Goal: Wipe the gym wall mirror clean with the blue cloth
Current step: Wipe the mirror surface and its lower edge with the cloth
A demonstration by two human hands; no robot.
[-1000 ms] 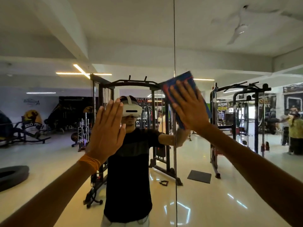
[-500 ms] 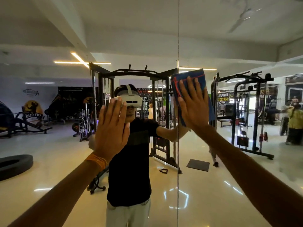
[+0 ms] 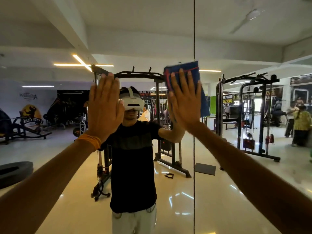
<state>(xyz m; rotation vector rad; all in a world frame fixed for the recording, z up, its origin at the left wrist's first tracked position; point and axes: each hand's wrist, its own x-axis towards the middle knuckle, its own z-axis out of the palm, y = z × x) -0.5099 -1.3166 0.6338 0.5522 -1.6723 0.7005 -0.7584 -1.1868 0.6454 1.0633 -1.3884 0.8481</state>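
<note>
Mirror glass fills the wall in front of you: the large gym wall mirror is made of panels that meet at a thin dark vertical seam. The blue cloth with red stitched lines lies flat on the glass at head height, across that seam. Your right hand presses it there with straight, spread fingers. The cloth's top edge shows above your fingertips and its right edge hangs past your little finger.

Your left hand is raised flat beside it, fingers straight and close together, holding nothing. I cannot tell whether it touches the glass. An orange band circles that wrist.

Bare glass runs on above the cloth to the top of the view, below it between your forearms, and well out to the right of the seam.

Reflected writing reads backwards. A dark poster gives "DISCIPLINE" and "SUCCESS". A banner behind your reflected headset gives "CITY CLUB", and so does the black bench machine at far left.
</note>
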